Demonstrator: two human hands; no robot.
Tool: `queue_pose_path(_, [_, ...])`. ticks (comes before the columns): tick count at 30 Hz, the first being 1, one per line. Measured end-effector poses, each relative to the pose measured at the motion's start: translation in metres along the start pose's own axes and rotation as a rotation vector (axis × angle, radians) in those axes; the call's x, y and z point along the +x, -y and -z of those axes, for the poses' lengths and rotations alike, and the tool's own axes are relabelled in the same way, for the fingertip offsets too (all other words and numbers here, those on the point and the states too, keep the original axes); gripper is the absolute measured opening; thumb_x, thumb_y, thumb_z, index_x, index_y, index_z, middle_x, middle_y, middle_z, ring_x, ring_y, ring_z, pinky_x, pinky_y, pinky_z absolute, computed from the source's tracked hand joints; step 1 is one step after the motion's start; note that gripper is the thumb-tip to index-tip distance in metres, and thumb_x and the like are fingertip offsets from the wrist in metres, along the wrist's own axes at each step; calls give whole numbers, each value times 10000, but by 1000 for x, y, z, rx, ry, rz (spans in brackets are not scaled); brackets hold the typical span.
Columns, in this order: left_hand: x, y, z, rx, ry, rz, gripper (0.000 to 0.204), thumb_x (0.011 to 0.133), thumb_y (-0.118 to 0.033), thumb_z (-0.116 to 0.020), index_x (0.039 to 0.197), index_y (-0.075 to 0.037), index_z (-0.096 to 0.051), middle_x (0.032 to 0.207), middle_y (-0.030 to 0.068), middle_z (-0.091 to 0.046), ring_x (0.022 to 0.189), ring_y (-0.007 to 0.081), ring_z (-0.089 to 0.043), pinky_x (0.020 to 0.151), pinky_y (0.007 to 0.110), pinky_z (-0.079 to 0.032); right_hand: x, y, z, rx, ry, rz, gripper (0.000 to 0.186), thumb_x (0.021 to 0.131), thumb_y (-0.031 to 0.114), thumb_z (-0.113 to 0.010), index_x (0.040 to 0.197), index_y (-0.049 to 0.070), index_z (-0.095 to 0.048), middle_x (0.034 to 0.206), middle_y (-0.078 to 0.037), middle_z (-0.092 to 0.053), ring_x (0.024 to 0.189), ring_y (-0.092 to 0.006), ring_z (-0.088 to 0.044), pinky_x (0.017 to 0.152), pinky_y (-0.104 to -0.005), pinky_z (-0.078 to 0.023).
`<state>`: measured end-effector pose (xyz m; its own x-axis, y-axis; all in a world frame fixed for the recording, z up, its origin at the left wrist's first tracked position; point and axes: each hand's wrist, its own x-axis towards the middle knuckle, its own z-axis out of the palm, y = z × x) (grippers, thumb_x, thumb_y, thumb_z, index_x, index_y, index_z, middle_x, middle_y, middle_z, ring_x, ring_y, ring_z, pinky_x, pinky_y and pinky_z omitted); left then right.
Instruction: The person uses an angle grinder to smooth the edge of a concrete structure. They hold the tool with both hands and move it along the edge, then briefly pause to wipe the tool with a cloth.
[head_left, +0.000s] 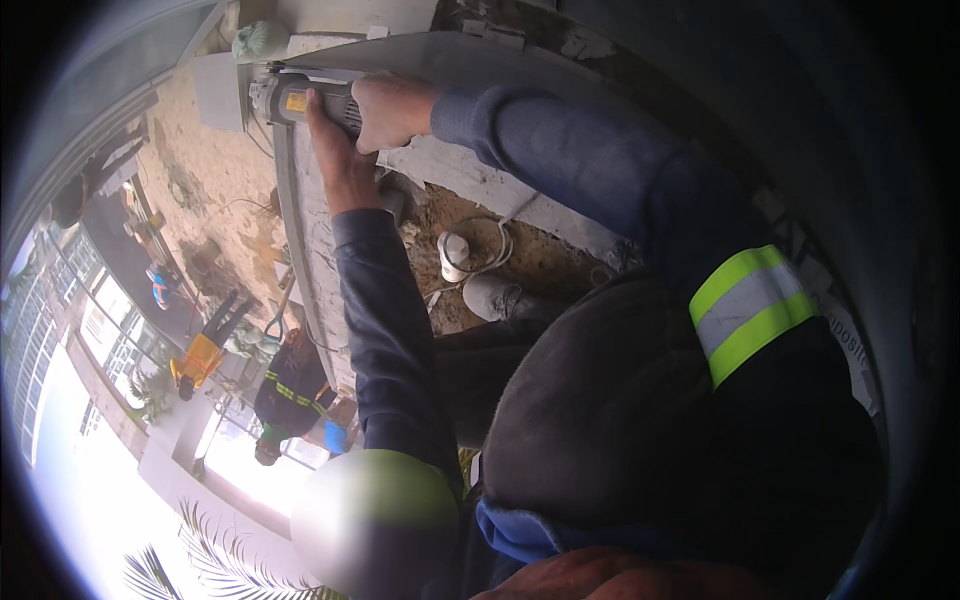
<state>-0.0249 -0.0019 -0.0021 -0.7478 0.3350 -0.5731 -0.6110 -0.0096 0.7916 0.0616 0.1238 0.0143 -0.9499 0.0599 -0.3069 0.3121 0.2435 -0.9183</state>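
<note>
Both my hands grip a grey angle grinder [285,100] with a yellow label, at the top of the view. My right hand [392,108] is closed around the grinder's body, its dark blue sleeve coming in from the right. My left hand [338,158] holds the tool from below, its sleeve rising from the lower middle. The grinder's head rests against the edge of a grey concrete slab [300,220] that runs downward from it. The disc itself is hidden.
A white cable and a white round object [455,255] lie on sandy ground beside a grey boot [500,298]. Further left, a person in dark striped workwear [290,390] and another in yellow [200,355] are among building windows. Palm leaves [200,570] show at the bottom.
</note>
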Motion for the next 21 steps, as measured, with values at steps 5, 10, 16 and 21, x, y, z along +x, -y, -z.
queue_pose_path(5, [-19,6,-15,-28,-19,0,458,1070,-411,-489,1296,-18,-556,1153,135,-695,1012,260,-705,899,407,-578,-15,0,6,-77,6,-36,439,668,235,-804,952,-90,-728,965,-260,-739,926,-368,-747,845,-439,-594])
queue_pose_path(10, [-25,23,-13,-76,-38,-90,367,1054,-351,-561,1212,-20,-581,1028,127,-714,891,228,-727,800,357,-609,-27,-10,2,-21,-47,-63,590,673,259,-831,1098,-107,-647,1053,-297,-715,1013,-413,-719,902,-452,-575])
queue_pose_path(16, [-35,15,-29,-166,-111,-121,346,1017,-291,-646,1180,7,-581,970,91,-687,794,180,-704,709,318,-606,-24,-2,6,34,-26,-106,658,680,237,-845,1174,-105,-577,1088,-293,-696,1076,-404,-693,918,-443,-548])
queue_pose_path(21, [-25,17,-20,-216,-85,-131,335,1015,-277,-653,1179,7,-585,959,82,-687,783,175,-702,701,317,-605,-18,0,2,17,-28,-95,581,686,249,-851,1096,-79,-602,1077,-284,-699,1037,-397,-698,866,-434,-545])
